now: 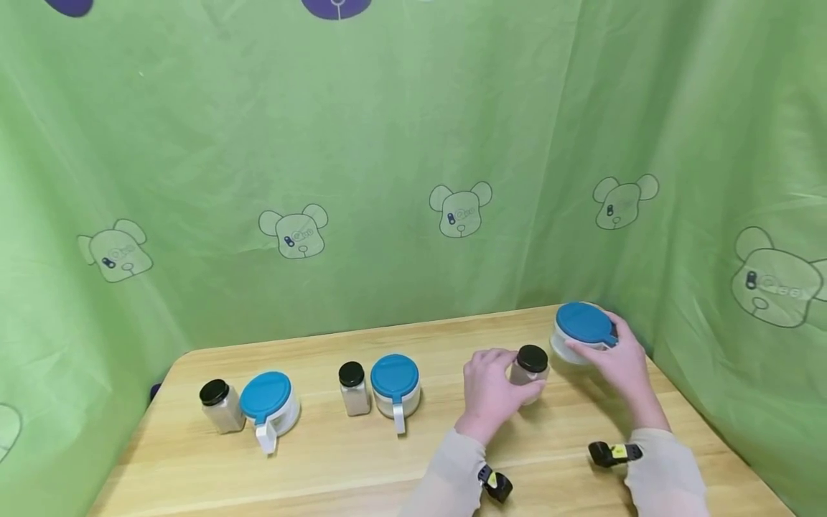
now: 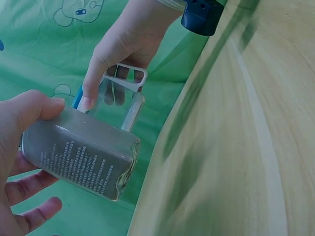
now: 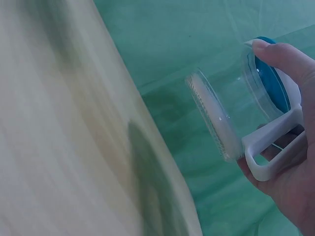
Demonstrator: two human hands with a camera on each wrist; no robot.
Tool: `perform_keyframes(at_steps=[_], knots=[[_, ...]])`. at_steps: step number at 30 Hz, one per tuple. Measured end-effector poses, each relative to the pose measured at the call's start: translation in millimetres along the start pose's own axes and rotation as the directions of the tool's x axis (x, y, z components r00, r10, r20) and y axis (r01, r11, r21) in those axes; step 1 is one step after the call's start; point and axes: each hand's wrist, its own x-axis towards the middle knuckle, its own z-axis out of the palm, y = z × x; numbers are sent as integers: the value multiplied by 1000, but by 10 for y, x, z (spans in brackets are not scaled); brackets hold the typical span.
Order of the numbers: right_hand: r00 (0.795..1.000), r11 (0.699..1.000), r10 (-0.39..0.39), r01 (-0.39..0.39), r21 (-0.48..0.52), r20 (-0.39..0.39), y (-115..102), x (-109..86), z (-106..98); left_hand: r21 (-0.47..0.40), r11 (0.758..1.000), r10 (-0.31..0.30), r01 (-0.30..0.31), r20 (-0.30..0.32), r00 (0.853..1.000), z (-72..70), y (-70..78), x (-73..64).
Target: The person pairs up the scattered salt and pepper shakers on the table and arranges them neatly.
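My left hand (image 1: pixel 489 393) grips a square clear jar (image 1: pixel 533 359) with a black lid, at the right side of the table. The left wrist view shows the jar (image 2: pixel 81 152) tilted, with small white print on its side and thumb and fingers around its lid end. Right beside it, my right hand (image 1: pixel 625 365) holds a round clear seasoning pot (image 1: pixel 584 323) with a blue lid. In the right wrist view the thumb lies at the blue lid (image 3: pixel 270 83), the white handle (image 3: pixel 273 140) is near the palm, and white grains (image 3: pixel 216 118) cover the pot's bottom.
On the wooden table (image 1: pixel 310 474), a black-lidded jar (image 1: pixel 354 391) and a blue-lidded pot (image 1: pixel 395 384) stand near the middle. Another such jar (image 1: pixel 222 406) and pot (image 1: pixel 268 402) stand at the left. A green curtain (image 1: pixel 381 287) hangs behind the table and along its sides.
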Motion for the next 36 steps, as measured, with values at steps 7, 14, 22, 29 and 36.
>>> perform_keyframes(at_steps=[7, 14, 22, 29, 36], knots=[[1000, 1000, -5, 5, 19, -15, -120, -8, -16, -48, 998, -32, 34, 48, 998, -51, -8, 6], [999, 1000, -6, 7, 26, -38, -193, -38, -10, -72, 997, -33, 37, 52, 998, -53, -38, 8], [998, 999, 18, -15, 52, -61, -277, -85, -3, -60, 998, -5, 9, 67, 998, -88, -124, 26], [992, 997, 55, -49, 59, -111, -321, -155, 9, -62, 998, 26, -20, 97, 995, -119, -188, 44], [984, 994, 80, -68, 80, -160, -384, -256, 46, -91, 995, 46, -36, 108, 993, -130, -246, 57]])
